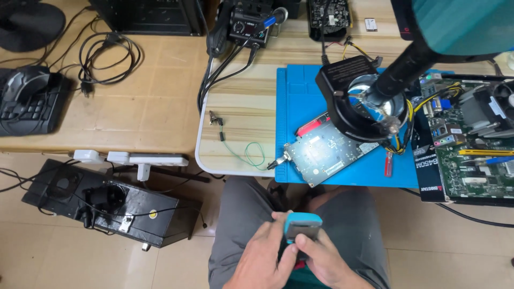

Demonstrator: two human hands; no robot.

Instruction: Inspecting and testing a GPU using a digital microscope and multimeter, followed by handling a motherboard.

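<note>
Low in the head view, over my lap, both hands hold a small blue-edged device with a dark grey face (302, 229). My left hand (262, 256) wraps it from the left, thumb against its side. My right hand (327, 262) grips it from below and the right, thumb on its face. On the blue work mat (300, 96) above lies a silver circuit board (324, 151), partly under a black ring-shaped magnifier lamp (360, 99) on a dark arm.
A green motherboard (471, 144) sits at the mat's right. A soldering station (247, 24) with cables stands at the table's back, a green wire (241, 150) near the front edge. A black box (107, 200) lies on the floor at left, a black telephone (27, 101) on the side table.
</note>
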